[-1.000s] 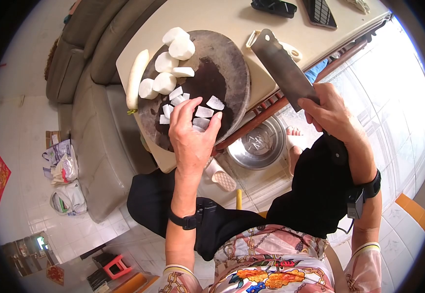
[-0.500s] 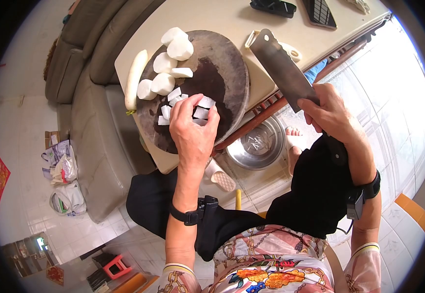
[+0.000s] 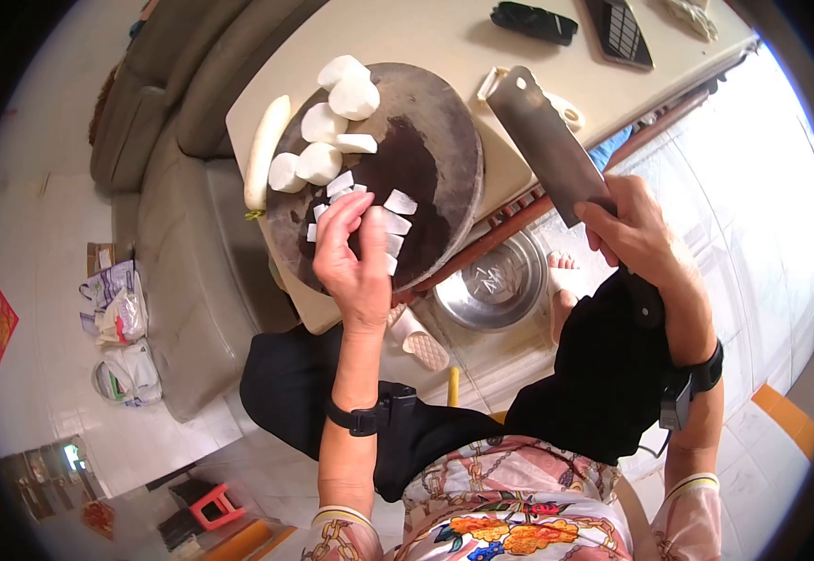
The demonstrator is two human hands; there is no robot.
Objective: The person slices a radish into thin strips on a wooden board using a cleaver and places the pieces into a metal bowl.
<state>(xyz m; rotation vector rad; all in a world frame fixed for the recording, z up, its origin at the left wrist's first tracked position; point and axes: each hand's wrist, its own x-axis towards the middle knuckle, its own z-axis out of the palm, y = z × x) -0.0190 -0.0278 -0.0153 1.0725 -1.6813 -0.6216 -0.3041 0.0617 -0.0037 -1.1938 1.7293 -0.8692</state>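
My right hand (image 3: 641, 224) is closed around the handle end of a broad cleaver (image 3: 552, 140), its blade raised over the table edge and pointing to the upper left. My left hand (image 3: 355, 257) rests low over the round chopping board (image 3: 444, 122), thumb apart from the fingers. Just right of its thumb lie several flat white slices (image 3: 400, 202). More small white pieces (image 3: 340, 183) lie beyond and left of its fingers, partly hidden. Thick white peeled chunks (image 3: 353, 96) sit along the board's left side. A long white radish-like root (image 3: 267, 150) lies beside the board.
On the table (image 3: 407, 28) are a black case (image 3: 534, 22), a phone (image 3: 618, 33) and a white-handled tool (image 3: 566, 114) behind the cleaver. A metal basin (image 3: 493, 313) with white strips stands on the floor below. A grey sofa (image 3: 187, 271) is at the left.
My left hand has shifted slightly left and its thumb has come away from the white slices, which now lie more spread out. My right hand still holds the cleaver.
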